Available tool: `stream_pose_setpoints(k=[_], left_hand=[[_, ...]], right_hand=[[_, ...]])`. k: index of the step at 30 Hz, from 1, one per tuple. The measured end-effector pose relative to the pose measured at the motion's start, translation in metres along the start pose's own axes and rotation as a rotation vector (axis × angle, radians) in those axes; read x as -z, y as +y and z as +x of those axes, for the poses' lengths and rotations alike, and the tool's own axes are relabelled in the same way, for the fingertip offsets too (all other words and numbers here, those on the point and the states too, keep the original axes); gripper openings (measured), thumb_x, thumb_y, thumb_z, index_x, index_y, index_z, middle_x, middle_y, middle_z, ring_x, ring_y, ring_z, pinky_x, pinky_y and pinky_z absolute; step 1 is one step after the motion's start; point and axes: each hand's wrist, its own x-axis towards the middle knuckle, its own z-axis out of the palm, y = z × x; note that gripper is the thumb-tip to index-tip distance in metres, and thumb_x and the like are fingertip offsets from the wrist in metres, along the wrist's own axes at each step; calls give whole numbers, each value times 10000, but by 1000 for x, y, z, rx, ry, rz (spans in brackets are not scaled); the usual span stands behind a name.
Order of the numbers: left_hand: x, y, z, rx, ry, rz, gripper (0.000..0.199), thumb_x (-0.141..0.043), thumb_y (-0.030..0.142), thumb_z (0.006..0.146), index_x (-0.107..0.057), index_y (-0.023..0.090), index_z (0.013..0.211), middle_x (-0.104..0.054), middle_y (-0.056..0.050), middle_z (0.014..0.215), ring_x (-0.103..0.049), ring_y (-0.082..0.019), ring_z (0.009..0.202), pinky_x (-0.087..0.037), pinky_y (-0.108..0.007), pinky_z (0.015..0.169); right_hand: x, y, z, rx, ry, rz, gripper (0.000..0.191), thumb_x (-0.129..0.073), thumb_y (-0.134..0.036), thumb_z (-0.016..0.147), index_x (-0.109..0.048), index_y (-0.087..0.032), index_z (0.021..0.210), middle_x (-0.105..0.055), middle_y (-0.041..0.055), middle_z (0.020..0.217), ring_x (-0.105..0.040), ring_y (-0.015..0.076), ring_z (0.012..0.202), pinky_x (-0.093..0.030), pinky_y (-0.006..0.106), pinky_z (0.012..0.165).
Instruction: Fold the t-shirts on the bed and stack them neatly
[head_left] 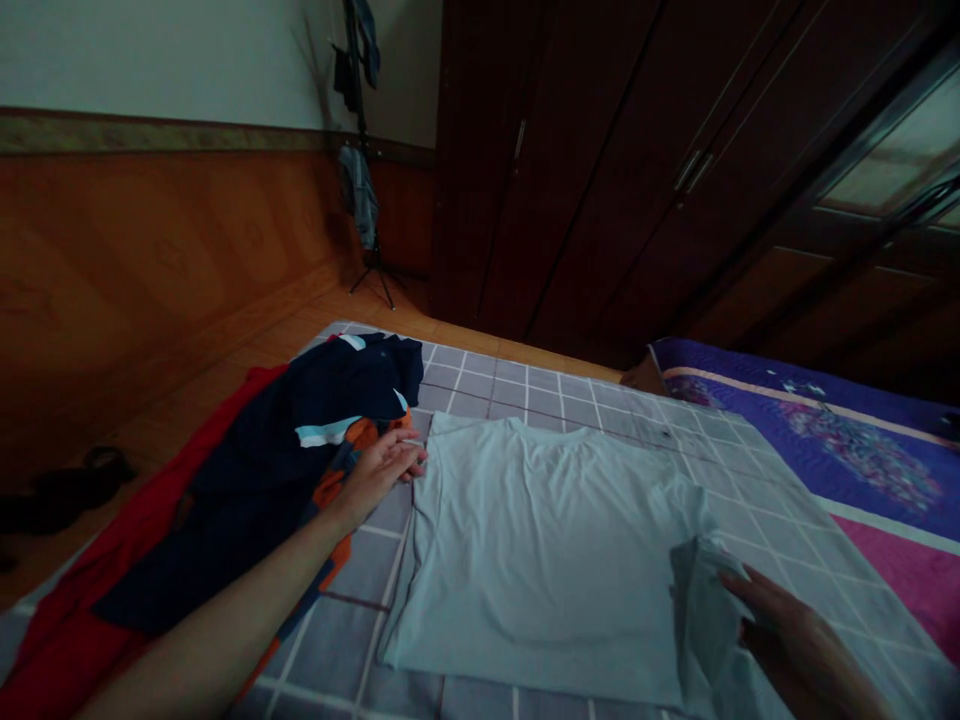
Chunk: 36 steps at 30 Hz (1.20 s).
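Note:
A pale T-shirt (555,550) lies spread on the grey checked bedsheet (360,560), its neckline toward the far side. My left hand (386,462) rests by the shirt's left edge, palm partly up, fingers loosely curled and apart, with nothing visibly held. On the right, my right hand (787,630) is at the shirt's right side, where the fabric is lifted and bunched. Its thumb and fingers close on that raised fold, though the fingertips are partly hidden.
Left of the shirt lies a pile of clothes: a navy garment (262,440), a red garment (97,610) and an orange patterned one. A purple floral mattress (847,440) adjoins on the right. Beyond are a dark wardrobe (570,180) and a clothes stand (364,180).

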Motion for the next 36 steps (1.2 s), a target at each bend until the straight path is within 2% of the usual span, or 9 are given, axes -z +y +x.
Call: stream_pose_setpoints(k=[4, 8, 12, 15, 19, 24, 31, 34, 36], left_hand=[[1, 0, -3, 38, -72, -96, 495, -626, 483, 795, -506, 128, 1117, -658, -92, 918, -641, -163, 716, -464, -238, 554], [2, 4, -8, 130, -109, -190, 479, -632, 472, 801, -504, 137, 1119, -655, -104, 935, -656, -183, 749, -485, -259, 591], [3, 9, -10, 238, -175, -207, 516, -576, 532, 830, -476, 143, 1153, -652, -128, 965, -666, -211, 793, -489, -290, 639], [4, 7, -10, 255, -224, -163, 542, -562, 562, 826, -477, 150, 1168, -638, -111, 971, -648, -201, 804, -476, -294, 661], [5, 3, -10, 151, -250, -81, 503, -653, 455, 783, -515, 175, 1178, -610, -46, 953, -596, -174, 870, -448, -275, 737], [2, -2, -8, 51, -266, -39, 532, -670, 299, 751, -485, 182, 1236, -595, -66, 1066, -583, -190, 953, -435, -292, 825], [-10, -11, -1, -24, -138, 27, 660, -554, 181, 737, -371, 212, 1369, -561, -98, 1170, -617, -142, 778, -481, -261, 697], [-13, -11, 0, -51, -96, 116, 617, -510, 167, 757, -411, 205, 1365, -584, -93, 1178, -622, -142, 780, -489, -252, 701], [-14, -11, 0, -78, -94, 160, 610, -501, 181, 777, -404, 196, 1379, -583, -98, 1219, -630, -176, 867, -502, -273, 742]], right_hand=[[-69, -38, -7, 22, -101, 38, 598, -827, -308, 479, -661, -127, 1025, -667, 11, 640, -510, 106, 431, -373, 202, 346], [-157, -66, -34, 205, -302, -112, 597, -719, -382, 600, -628, -77, 1105, -604, -21, 540, -455, 100, 394, -373, 221, 363], [-229, -54, -81, 566, -543, -454, 394, -496, -241, 744, -638, -130, 1095, -713, 65, 835, -605, 153, 585, -471, 266, 543], [-260, -28, -120, 861, -721, -820, 390, -458, -99, 704, -639, -168, 1043, -710, 77, 885, -652, 189, 715, -466, 274, 642], [-275, 0, -151, 945, -986, -1182, 335, -524, -106, 645, -608, -170, 963, -690, 80, 850, -644, 218, 702, -427, 265, 550], [-274, 2, -152, 901, -1042, -1272, 383, -528, -107, 666, -561, -178, 1041, -678, 81, 911, -637, 227, 726, -409, 277, 540], [-250, 4, -146, 886, -929, -1004, 425, -590, -195, 767, -511, -229, 1183, -659, 41, 951, -628, 193, 773, -466, 270, 645], [-238, 2, -127, 948, -760, -904, 378, -551, -285, 851, -518, -218, 1221, -643, 69, 992, -625, 194, 829, -499, 292, 709], [-231, 3, -105, 1068, -589, -916, 430, -524, -295, 875, -488, -174, 1286, -607, 136, 1145, -594, 243, 1007, -494, 363, 838]])
